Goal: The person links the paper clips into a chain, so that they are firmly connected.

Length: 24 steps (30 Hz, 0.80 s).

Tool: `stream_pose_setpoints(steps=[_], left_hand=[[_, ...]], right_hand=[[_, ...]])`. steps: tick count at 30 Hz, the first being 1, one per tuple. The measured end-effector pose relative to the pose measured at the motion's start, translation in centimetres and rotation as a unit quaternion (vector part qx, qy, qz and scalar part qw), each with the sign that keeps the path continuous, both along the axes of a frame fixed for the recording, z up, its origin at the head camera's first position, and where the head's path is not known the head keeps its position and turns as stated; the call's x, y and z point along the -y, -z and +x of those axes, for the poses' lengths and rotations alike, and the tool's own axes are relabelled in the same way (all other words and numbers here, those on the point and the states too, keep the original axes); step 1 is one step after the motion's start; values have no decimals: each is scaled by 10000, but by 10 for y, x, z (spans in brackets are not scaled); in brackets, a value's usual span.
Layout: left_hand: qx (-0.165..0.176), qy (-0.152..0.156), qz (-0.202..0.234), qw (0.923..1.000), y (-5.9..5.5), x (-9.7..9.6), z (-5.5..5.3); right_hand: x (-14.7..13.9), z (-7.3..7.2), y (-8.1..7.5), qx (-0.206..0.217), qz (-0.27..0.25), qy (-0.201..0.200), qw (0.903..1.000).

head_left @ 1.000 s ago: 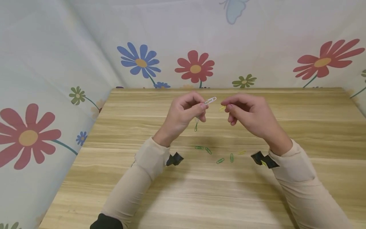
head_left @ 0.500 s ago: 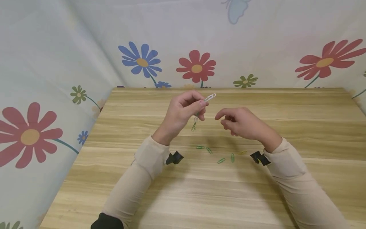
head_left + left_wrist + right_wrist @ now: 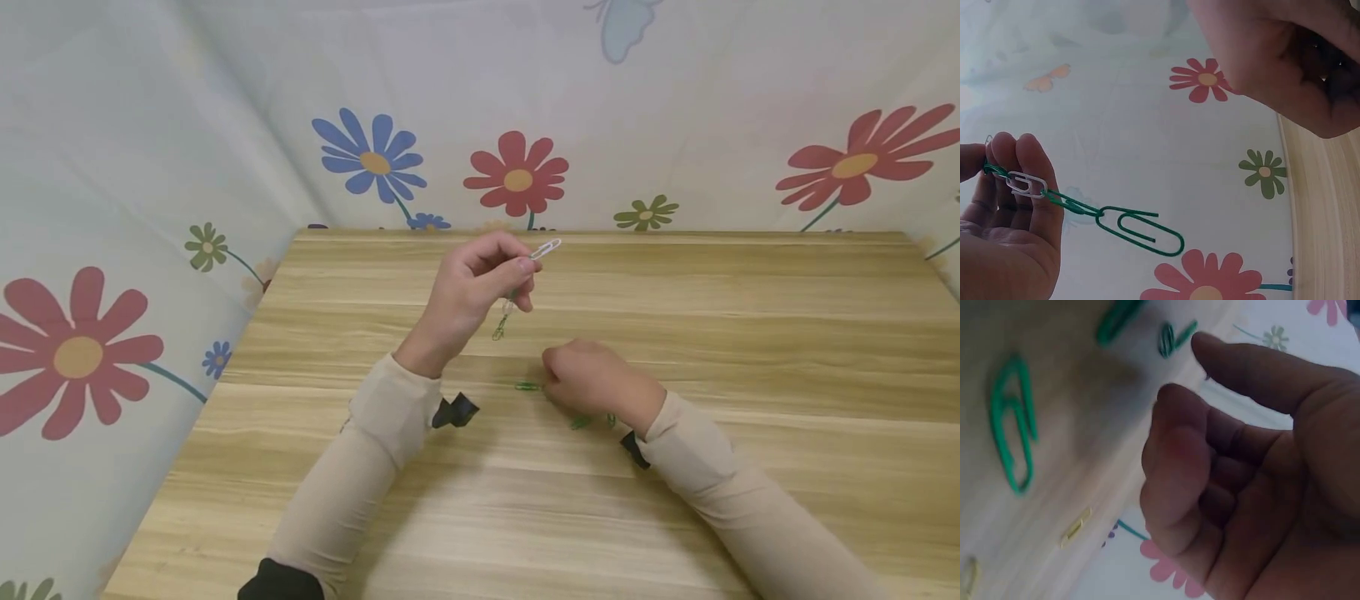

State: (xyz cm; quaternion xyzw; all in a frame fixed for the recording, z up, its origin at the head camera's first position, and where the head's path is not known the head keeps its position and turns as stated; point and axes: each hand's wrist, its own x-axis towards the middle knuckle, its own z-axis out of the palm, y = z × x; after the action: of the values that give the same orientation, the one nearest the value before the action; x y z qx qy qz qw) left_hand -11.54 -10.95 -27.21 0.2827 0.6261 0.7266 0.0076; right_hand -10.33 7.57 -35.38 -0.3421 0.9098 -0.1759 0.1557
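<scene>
Raised above the table, my left hand (image 3: 468,287) pinches a chain of linked paper clips between thumb and fingers. A white paper clip (image 3: 546,249) sticks up past its fingertips. Below hang more links, among them a white paper clip (image 3: 1027,184) and a green paper clip (image 3: 1138,244) at the loose end. My right hand (image 3: 600,379) is low over the loose green clips, palm down. In the right wrist view its thumb and forefinger stand apart, the other fingers loosely curled, nothing between them. A green paper clip (image 3: 527,386) lies just left of it.
On the wooden table (image 3: 750,333), a green paper clip (image 3: 997,431) and a yellow paper clip (image 3: 1077,528) lie near the right hand, with others partly hidden under it. A flower-printed cloth (image 3: 420,67) stands behind the table's far edge.
The right hand, which held a yellow paper clip a second ago, no longer shows it and has moved down and left to the loose clips. The left hand has shifted slightly left with the chain.
</scene>
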Motion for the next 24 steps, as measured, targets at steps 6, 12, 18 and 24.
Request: stream_pose_setpoints(steps=[6,12,18,24], left_hand=[[-84,13,20,10000,-2,1,0],[-26,30,86,10000,0,2,0],[-16,39,27,10000,3,3,1],[-110,70,-105,9999,3,2,1]], right_hand=[[8,11,2,-233,171,-89,9995],[7,9,6,-133,75,-187,9997],[-1,-3,-7,388,-1122,-63,9929],[-25,-6,-46,984,-2835,849,9501]])
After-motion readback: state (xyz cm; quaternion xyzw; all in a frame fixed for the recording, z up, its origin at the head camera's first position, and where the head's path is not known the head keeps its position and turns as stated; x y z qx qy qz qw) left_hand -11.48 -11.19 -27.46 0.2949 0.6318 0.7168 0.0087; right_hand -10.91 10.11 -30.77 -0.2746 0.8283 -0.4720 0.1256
